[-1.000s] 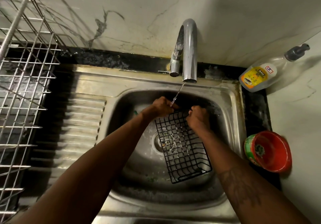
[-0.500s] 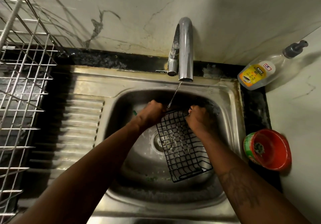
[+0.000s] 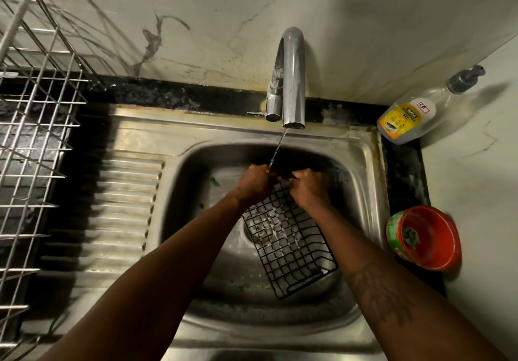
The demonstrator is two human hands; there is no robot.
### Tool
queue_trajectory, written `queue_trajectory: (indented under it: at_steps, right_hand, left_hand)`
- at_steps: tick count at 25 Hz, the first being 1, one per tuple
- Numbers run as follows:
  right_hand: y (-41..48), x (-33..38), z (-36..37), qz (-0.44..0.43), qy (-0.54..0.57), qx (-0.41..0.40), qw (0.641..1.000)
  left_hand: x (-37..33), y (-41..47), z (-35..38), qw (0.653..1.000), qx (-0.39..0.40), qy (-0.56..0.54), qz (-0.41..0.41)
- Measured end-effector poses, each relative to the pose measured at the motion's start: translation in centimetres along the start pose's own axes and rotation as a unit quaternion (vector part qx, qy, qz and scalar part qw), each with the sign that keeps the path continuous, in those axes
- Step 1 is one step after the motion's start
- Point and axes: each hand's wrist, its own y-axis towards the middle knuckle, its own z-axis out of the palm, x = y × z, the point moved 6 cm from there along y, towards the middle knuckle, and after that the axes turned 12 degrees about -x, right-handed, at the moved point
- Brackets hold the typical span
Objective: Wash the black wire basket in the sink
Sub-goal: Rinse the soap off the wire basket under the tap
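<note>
Dim yellowish light, glare on the faucet [image 3: 293, 77] — deep shadows, wide-angle bending at edges

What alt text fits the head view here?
Two hands, left hand and right hand, grip the far edge of a black wire basket under a thin stream from the tap in a steel sink.

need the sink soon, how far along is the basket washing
Done: the black wire basket is in the sink and the faucet is running a thin stream.

In hand: the left hand and right hand grip its far rim under the water, the basket tilted over the drain.

Left: no suds show, and the dishwash gel bottle sits aside, so it is mid-wash at best; setting it on the drying rack remains.
</note>
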Motion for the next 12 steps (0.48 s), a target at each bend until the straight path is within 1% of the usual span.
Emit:
queue_trajectory:
  at_steps: [1, 2, 3, 4, 6, 7, 9, 10, 11, 12]
  right_hand:
    - [0.0, 0.7, 0.1, 0.0, 0.027, 0.006, 1.0]
    - [0.0, 1.5, 0.1, -0.002, 0.052, 0.007, 0.999]
    - [0.1, 2.3, 0.2, -0.009, 0.071, 0.01, 0.997]
    - [0.0, 3.0, 0.2, -0.018, 0.084, 0.013, 0.996]
    - [-0.4, 4.1, 0.0, -0.038, 0.11, 0.008, 0.993]
    - [-0.8, 4.5, -0.3, -0.049, 0.125, -0.004, 0.991]
    - [-1.8, 5.0, -0.7, -0.071, 0.182, -0.063, 0.979]
    - [-2.3, 5.0, -0.8, -0.087, 0.222, -0.093, 0.967]
    - [-2.7, 4.8, -0.7, -0.102, 0.247, -0.114, 0.957]
    - [-3.1, 4.6, -0.4, -0.108, 0.261, -0.115, 0.952]
  left_hand:
    - [0.8, -0.2, 0.1, 1.0, 0.008, 0.006, -0.006]
    - [1.7, -0.7, -0.2, 1.0, -0.001, -0.006, -0.031]
    - [3.0, -1.3, -0.7, 0.996, -0.027, -0.037, -0.078]
    - [4.3, -2.1, -1.1, 0.985, -0.063, -0.084, -0.141]
    - [6.5, -3.5, -1.5, 0.942, -0.138, -0.187, -0.243]
    - [7.1, -4.0, -1.4, 0.921, -0.161, -0.236, -0.266]
    - [7.1, -4.8, -1.5, 0.88, -0.191, -0.323, -0.29]
    - [7.1, -4.9, -1.6, 0.863, -0.2, -0.347, -0.307]
    - [7.1, -5.0, -1.7, 0.853, -0.21, -0.347, -0.329]
    - [7.2, -5.1, -1.8, 0.849, -0.219, -0.335, -0.343]
